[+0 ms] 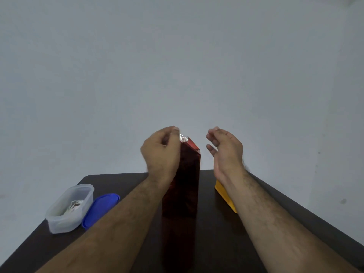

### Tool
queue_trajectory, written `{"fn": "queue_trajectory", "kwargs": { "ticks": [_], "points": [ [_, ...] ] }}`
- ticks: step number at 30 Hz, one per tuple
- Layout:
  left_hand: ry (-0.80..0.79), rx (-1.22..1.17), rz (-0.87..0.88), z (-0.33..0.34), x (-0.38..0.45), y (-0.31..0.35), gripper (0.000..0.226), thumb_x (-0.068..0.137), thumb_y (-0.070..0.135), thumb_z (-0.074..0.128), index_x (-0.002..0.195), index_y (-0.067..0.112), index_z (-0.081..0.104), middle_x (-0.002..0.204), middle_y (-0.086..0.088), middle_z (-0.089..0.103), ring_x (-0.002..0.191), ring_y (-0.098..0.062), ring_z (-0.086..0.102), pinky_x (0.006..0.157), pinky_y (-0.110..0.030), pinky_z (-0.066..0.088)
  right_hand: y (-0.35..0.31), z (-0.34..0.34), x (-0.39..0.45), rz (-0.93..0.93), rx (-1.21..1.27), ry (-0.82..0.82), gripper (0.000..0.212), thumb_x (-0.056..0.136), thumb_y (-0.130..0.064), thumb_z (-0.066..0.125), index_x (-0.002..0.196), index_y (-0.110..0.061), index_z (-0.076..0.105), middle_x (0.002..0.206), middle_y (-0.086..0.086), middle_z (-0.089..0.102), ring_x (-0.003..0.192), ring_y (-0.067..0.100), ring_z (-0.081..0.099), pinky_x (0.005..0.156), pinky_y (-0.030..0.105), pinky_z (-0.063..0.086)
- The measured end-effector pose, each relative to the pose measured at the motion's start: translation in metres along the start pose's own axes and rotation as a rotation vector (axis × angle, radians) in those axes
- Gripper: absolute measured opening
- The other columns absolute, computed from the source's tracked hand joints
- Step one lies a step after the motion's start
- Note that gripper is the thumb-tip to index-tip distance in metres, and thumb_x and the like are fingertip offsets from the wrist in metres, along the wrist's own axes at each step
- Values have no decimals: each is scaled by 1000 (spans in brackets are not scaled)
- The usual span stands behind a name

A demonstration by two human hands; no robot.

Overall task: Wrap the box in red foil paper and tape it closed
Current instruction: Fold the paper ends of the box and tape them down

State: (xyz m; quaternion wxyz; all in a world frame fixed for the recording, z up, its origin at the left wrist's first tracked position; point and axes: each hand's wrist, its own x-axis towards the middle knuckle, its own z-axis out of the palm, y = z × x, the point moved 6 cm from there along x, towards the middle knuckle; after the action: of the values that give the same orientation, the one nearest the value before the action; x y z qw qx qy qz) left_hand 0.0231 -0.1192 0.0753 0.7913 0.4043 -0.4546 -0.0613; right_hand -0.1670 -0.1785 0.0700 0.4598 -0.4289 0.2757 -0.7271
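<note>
A tall box (185,180) covered in dark red foil paper stands upright on the dark table (216,233), in the middle of the view. At its top the foil rises to a folded point, with a bit of silvery foil (183,138) showing. My left hand (160,154) is against the box's upper left side and pinches that top corner of foil. My right hand (226,150) hovers just right of the top, apart from the box, fingers loosely curled and holding nothing.
A clear plastic container (69,208) with something small inside sits at the table's left, its blue lid (100,208) beside it. A yellow object (224,195) lies behind my right forearm, partly hidden. A plain grey wall stands behind the table.
</note>
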Motion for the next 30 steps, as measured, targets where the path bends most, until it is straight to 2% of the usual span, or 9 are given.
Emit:
{"fn": "queue_trajectory", "kwargs": {
  "ticks": [2,5,9,11,14,17,20,26,30],
  "points": [
    [34,-18,-64,-14,17,-18,12,99,19,73,104,22,82,85,14,75,74,7,66,77,-10,52,0,7,8,-55,-142,1,6,101,-22,68,99,-16,70,114,0,76,112,13,70,96,32,56],
    [-2,90,-166,-24,39,-49,17,98,16,70,109,25,78,90,8,73,76,-1,65,83,-24,58,4,22,14,-115,-334,-92,18,94,-16,76,102,-20,60,112,0,73,107,8,69,81,17,50],
    [-41,83,-381,-23,56,-81,24,93,12,73,116,18,67,99,0,74,92,-14,70,77,-29,56,12,36,7,-111,-669,-242,35,91,-24,78,112,-27,50,85,-3,77,82,19,72,67,26,53],
    [-118,97,-465,-17,59,-92,38,87,14,81,119,19,61,108,-6,72,99,-18,70,73,-28,50,13,39,-2,-136,-755,-326,45,88,-31,82,115,-29,46,78,-5,76,75,11,70,68,27,53],
    [-246,121,-440,-8,60,-95,47,84,15,85,122,19,57,100,-3,76,102,-17,72,78,-30,51,14,35,-11,-236,-842,-432,65,77,-27,92,118,-32,42,85,-12,79,88,2,73,80,26,57],
    [-360,113,-367,0,60,-90,42,88,10,81,122,17,58,88,1,82,92,-12,77,81,-27,56,15,32,-16,-423,-995,-454,65,77,-16,89,117,-31,40,81,-18,77,92,-3,71,77,16,52],
    [-452,144,-328,7,59,-84,36,90,9,78,121,18,62,88,1,82,84,-12,79,75,-26,58,19,30,-19,-512,-978,-426,58,80,-8,81,118,-28,42,78,-18,76,85,-2,71,69,7,46],
    [-552,191,-295,19,61,-77,32,91,11,79,117,21,65,83,-1,81,88,-21,79,80,-35,64,28,29,-17,-518,-905,-461,52,80,-9,76,116,-25,43,78,-11,73,83,6,71,73,23,55],
    [-614,184,-309,26,66,-75,33,92,4,74,118,19,63,89,-3,82,97,-26,79,89,-42,63,24,30,-10,-402,-730,-435,42,86,-8,78,110,-25,48,75,-4,73,73,7,65,70,11,48]
  ]
}}
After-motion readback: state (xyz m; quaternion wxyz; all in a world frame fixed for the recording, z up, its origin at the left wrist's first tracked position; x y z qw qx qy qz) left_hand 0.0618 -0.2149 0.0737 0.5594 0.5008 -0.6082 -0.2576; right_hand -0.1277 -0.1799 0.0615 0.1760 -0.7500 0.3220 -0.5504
